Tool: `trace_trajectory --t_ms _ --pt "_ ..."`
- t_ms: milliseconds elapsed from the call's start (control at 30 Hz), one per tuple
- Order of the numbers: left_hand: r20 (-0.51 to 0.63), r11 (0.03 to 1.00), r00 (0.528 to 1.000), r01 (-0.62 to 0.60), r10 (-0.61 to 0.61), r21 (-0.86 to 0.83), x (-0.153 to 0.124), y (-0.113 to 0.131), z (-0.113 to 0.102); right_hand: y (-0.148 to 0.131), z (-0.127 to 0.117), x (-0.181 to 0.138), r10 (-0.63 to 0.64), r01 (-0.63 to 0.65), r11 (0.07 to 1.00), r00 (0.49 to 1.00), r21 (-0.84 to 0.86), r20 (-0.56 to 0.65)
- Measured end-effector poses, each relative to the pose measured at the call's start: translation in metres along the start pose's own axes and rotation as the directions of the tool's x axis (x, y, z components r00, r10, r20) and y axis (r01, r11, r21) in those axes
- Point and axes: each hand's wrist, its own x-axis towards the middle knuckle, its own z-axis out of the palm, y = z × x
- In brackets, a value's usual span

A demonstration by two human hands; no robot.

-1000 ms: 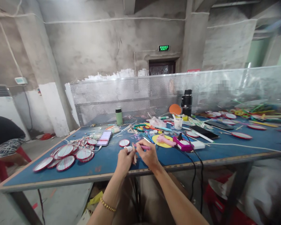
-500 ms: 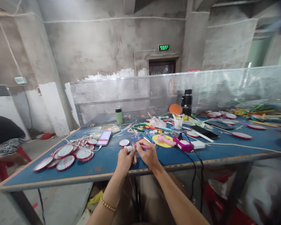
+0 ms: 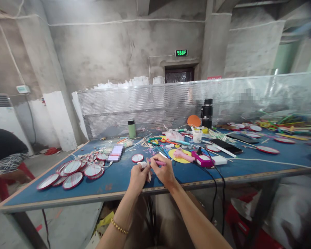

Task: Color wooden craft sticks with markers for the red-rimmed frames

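Note:
My left hand (image 3: 138,178) is closed near the table's front edge, with white wrapping (image 3: 142,165) around one digit. It pinches a small, thin, pale wood-coloured piece (image 3: 149,175), too small to identify. My right hand (image 3: 165,173) grips a pink-purple pen-shaped tool (image 3: 159,162), its tip pointing left at the pale piece. Whether the tip touches it I cannot tell. Just beyond my hands lies a small round red-rimmed white disc (image 3: 137,158). Right of my right hand, a pink glue gun (image 3: 183,155) rests on a yellow disc (image 3: 174,157).
More red-rimmed discs (image 3: 72,167) pile up at left, by a phone (image 3: 115,153). A green bottle (image 3: 132,129) and black thermos (image 3: 207,113) stand toward the perforated screen (image 3: 145,107). A purple device (image 3: 204,159) trails black cables over the front edge. Someone sits at far left (image 3: 7,145).

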Motion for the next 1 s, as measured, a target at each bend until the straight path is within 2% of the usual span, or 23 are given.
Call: trace_trajectory --t_ms 267,600,833,1000 --pt "-0.002 1.0 1.0 0.007 -0.007 -0.016 0.0013 -0.0023 0.0004 0.0006 -0.0015 -0.0006 -0.002 0.001 1.0 0.998 -0.025 -0.056" --pt "-0.007 1.0 1.0 0.005 -0.005 0.003 -0.0003 0.0019 0.0006 -0.0003 0.0 -0.0004 -0.02 0.02 1.0 1.0 -0.009 0.0" --pt "0.012 1.0 1.0 0.006 -0.006 -0.001 0.0001 0.0028 0.0005 0.0006 -0.001 -0.0006 -0.003 0.001 0.999 0.999 -0.034 -0.052" --pt "0.008 1.0 1.0 0.001 -0.001 0.008 0.0011 -0.0008 0.0001 -0.0015 -0.0016 0.0 -0.018 0.017 0.999 1.0 -0.028 -0.024"
